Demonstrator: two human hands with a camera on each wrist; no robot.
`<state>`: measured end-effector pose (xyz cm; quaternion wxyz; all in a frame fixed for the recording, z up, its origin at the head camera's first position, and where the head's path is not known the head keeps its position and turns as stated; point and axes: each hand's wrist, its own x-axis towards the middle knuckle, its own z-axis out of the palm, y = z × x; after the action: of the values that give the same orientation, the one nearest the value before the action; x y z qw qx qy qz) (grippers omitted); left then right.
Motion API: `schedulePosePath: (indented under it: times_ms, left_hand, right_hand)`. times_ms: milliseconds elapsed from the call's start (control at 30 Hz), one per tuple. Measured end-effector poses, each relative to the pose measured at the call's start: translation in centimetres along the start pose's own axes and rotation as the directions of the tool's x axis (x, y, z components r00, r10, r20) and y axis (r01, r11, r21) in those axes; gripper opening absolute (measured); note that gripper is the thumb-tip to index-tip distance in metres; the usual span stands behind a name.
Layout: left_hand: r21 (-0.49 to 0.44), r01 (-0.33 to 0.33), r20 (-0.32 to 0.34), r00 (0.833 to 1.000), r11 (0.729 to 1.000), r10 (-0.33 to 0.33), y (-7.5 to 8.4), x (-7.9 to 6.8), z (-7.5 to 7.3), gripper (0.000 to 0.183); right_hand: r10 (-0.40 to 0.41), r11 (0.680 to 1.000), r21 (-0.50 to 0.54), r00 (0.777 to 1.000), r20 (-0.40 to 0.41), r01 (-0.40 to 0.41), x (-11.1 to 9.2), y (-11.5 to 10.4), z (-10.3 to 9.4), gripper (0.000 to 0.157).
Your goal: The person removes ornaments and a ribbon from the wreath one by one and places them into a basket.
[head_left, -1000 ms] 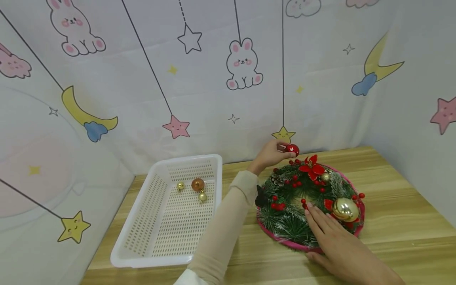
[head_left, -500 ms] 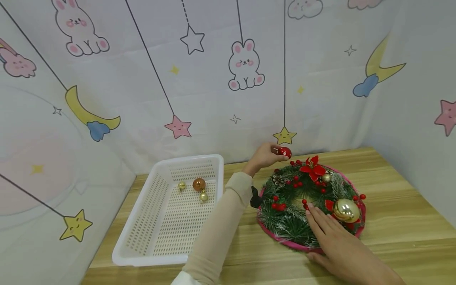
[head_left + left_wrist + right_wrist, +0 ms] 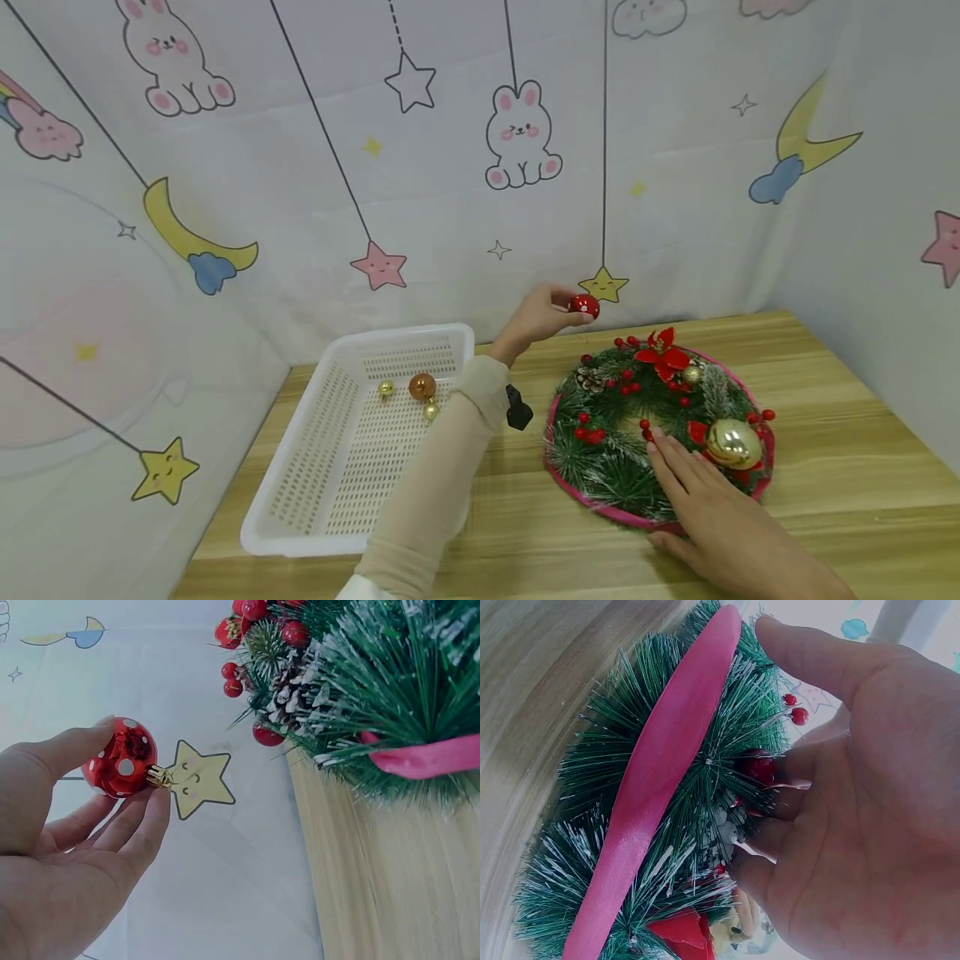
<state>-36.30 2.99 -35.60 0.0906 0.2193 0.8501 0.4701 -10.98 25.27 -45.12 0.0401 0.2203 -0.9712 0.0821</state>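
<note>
Up beyond the wreath's back left side, my left hand (image 3: 538,317) pinches a red Christmas ball (image 3: 584,307). In the left wrist view the ball shows white dots and a gold cap, held between thumb and fingertips. A green Christmas wreath (image 3: 600,475) with pink ribbon edging, red berries, a pine cone and a red flower (image 3: 663,355) lies on the table. My right hand (image 3: 712,517) rests on its front right part, fingers straight, beside a large gold ball (image 3: 734,443). The right wrist view shows its palm against the needles and the pink ribbon (image 3: 660,765).
A white perforated basket (image 3: 281,500) stands left on the wooden table (image 3: 847,417). Inside lie a copper-coloured ball (image 3: 422,386) and two small gold balls (image 3: 386,388). A printed cloth (image 3: 442,208) hangs behind the table.
My left hand has moved left with the red ball, away from the wreath's back edge. The right hand stays on the wreath.
</note>
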Motion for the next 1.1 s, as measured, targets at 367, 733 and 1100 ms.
schedulePosePath:
  times_ms: [367, 733, 1100]
  left_hand:
    - [0.021, 0.01, -0.017, 1.0, 1.0, -0.01, 0.5, -1.7, -2.1, 0.05]
    - [0.089, -0.016, -0.012, 1.0, 0.996, 0.017, 0.0, -3.4, -4.2, 0.05]
    - [0.117, -0.018, -0.011, 1.0, 0.993, 0.02, -0.9, -6.3, -7.3, 0.05]
  right_hand:
    - [-0.004, 1.0, 0.011, 1.0, 0.015, 0.003, -0.1, 0.0, 0.0, 0.096]
    - [0.012, 0.999, 0.033, 1.0, 0.005, -0.012, -0.3, 0.3, 0.0, 0.094]
    - [-0.001, 1.0, 0.003, 1.0, 0.006, 0.001, 0.0, 0.0, -0.2, 0.096]
